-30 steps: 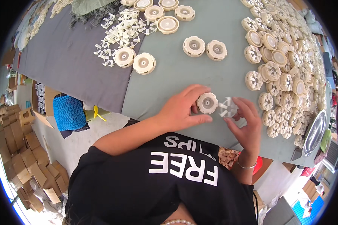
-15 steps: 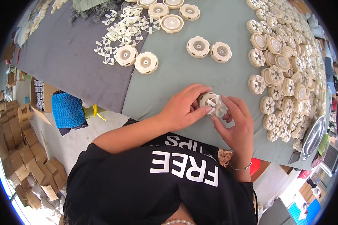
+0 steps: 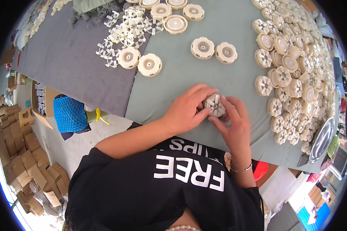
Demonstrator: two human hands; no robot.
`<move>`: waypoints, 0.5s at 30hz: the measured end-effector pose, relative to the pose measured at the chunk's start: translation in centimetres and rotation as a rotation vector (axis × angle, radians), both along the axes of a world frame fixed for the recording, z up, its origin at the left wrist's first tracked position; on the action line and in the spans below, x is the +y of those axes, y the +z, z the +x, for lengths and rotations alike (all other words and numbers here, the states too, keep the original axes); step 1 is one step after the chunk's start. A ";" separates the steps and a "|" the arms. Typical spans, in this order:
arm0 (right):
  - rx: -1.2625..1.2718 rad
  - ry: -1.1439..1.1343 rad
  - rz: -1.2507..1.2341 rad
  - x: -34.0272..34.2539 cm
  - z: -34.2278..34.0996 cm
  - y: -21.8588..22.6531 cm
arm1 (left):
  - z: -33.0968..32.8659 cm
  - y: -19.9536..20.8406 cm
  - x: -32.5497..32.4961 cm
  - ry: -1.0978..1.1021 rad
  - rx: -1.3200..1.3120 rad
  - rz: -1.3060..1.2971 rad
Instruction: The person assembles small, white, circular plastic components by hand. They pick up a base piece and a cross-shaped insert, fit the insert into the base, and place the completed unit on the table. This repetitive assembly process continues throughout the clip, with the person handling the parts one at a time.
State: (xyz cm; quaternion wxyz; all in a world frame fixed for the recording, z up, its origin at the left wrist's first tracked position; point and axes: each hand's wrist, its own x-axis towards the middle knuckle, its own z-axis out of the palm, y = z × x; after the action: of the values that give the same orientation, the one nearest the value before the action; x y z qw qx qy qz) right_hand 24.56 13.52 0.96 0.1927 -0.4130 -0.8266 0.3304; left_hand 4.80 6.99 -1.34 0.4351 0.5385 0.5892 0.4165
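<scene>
Spoked cream disc (image 3: 214,106) between left grip (image 3: 186,110) and right grip (image 3: 236,124), both pinching its rim.

My left forearm (image 3: 137,138) slanted from the elbow toward 2 o'clock, and at its end my left hand (image 3: 187,109) was bent inward, left fingers (image 3: 201,90) curving toward 3 o'clock, left thumb (image 3: 203,114) stretched toward 2. My right forearm (image 3: 242,154) stood nearly upright, pointing to 12 o'clock, while my right hand (image 3: 236,121) leaned toward 11, right fingers (image 3: 237,106) curled, right thumb (image 3: 218,124) angled to 10. Both hands faced each other in a pinching grip, thumb tips close together, thumbs on the side nearer my chest.
</scene>
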 end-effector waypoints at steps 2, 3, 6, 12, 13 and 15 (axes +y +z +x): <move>-0.053 0.073 0.011 0.5 0.3 0.3 | -0.2 0.1 0.0 0.001 -0.028 -0.009; -0.080 0.108 0.026 1.4 0.4 0.7 | -0.4 0.0 0.0 -0.006 -0.067 -0.005; -0.178 -0.114 0.270 6.1 1.6 2.1 | -2.0 0.9 -0.7 0.079 -0.055 0.019; -0.059 0.001 0.577 12.7 -4.3 2.4 | -10.2 1.0 -1.8 0.556 0.616 0.361; -0.023 0.078 0.556 13.4 -6.5 1.1 | -11.4 0.8 -1.7 0.634 0.655 0.409; -0.015 0.219 0.488 13.6 -9.2 -0.8 | -13.3 1.1 -2.0 0.694 0.654 0.384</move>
State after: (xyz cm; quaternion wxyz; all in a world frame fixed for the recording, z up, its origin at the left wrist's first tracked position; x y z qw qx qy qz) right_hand 15.38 27.09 0.20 0.2435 -0.2650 -0.9229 0.1371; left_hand -8.52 4.95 -0.25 -0.0426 0.4835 0.7513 0.4471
